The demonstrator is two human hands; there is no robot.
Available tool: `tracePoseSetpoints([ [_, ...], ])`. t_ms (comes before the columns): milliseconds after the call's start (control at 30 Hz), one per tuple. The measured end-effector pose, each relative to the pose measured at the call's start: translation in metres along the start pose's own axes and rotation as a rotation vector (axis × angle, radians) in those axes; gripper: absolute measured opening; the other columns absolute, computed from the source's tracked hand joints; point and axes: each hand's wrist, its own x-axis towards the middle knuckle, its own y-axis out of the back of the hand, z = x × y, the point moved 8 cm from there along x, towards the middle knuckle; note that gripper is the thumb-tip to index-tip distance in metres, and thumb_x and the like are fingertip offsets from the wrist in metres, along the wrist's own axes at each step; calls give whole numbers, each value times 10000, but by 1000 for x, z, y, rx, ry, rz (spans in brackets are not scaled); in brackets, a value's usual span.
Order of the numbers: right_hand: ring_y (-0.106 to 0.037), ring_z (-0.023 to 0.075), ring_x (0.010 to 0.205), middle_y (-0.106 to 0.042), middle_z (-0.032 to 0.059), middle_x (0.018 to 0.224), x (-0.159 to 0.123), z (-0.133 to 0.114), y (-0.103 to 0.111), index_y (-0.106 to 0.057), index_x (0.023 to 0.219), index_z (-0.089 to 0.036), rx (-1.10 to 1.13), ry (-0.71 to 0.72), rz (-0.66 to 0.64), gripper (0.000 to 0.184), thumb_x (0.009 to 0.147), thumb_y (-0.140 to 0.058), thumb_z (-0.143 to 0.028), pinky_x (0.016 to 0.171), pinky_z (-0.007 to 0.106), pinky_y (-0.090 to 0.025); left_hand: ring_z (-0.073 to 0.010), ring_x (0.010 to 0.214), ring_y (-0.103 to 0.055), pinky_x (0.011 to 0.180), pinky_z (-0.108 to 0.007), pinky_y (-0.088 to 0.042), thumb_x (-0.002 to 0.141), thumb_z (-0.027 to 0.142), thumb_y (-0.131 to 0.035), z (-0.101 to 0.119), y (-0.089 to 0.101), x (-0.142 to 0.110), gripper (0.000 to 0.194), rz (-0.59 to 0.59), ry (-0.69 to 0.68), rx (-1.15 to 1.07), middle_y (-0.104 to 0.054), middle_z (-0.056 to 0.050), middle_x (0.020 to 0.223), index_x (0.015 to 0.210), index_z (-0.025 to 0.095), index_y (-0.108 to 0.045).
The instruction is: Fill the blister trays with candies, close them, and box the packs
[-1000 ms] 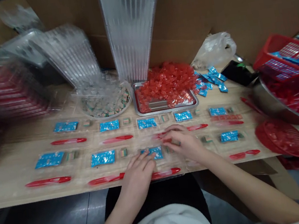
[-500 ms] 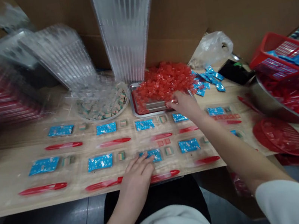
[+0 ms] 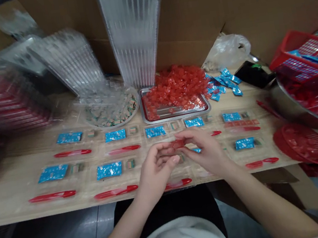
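Note:
My left hand (image 3: 156, 169) and my right hand (image 3: 202, 151) meet above the table's front row, with a small red wrapped sweet (image 3: 178, 143) pinched between their fingertips. Below them sits a transparent compartment tray (image 3: 166, 162) holding blue sachets (image 3: 109, 170), small striped sweets (image 3: 130, 163) and red plastic spoons (image 3: 116, 191). My hands partly hide one sachet and one spoon. Behind, a steel tray (image 3: 176, 115) carries a heap of red wrapped sweets (image 3: 175, 90). A round plate (image 3: 114, 122) holds striped sweets.
Loose blue sachets (image 3: 224, 82) lie right of the steel tray. At right stand a red basket (image 3: 302, 56), a steel bowl (image 3: 277, 104) and a round red strainer (image 3: 303, 144). Stacked plastic trays (image 3: 2, 103) sit at left, with tall transparent trays (image 3: 134, 26) against cardboard behind.
My right hand has come back from the red heap to the front row with a red sweet. My left hand has risen from the blue sachet and joined it.

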Motion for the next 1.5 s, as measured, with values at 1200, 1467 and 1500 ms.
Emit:
tracePoseSetpoints([
  [1200, -592, 162, 737, -639, 52, 795, -87, 5, 144, -619, 858, -196, -463, -67, 623, 61, 830, -581, -235, 689, 293, -459, -79, 752, -571, 708, -179, -430, 732, 311, -708, -13, -24, 0, 148, 86, 91, -182, -630, 21, 792, 804, 194, -652],
  [1467, -582, 231, 760, -676, 161, 820, -165, 132, 301, -711, 793, -126, -1113, -704, 266, 149, 753, -617, -234, 700, 331, -411, -173, 863, -618, 797, -277, -468, 806, 360, -595, 1, -35, 0, 201, 19, -124, 332, -678, -47, 902, 891, 185, -648],
  [1500, -590, 235, 765, -683, 157, 838, -175, 138, 310, -714, 817, -129, -1117, -771, 290, 196, 782, -581, -269, 681, 329, -412, -179, 862, -620, 794, -283, -472, 799, 378, -597, -1, -35, 1, 223, 25, -114, 355, -679, -52, 905, 898, 183, -645],
])
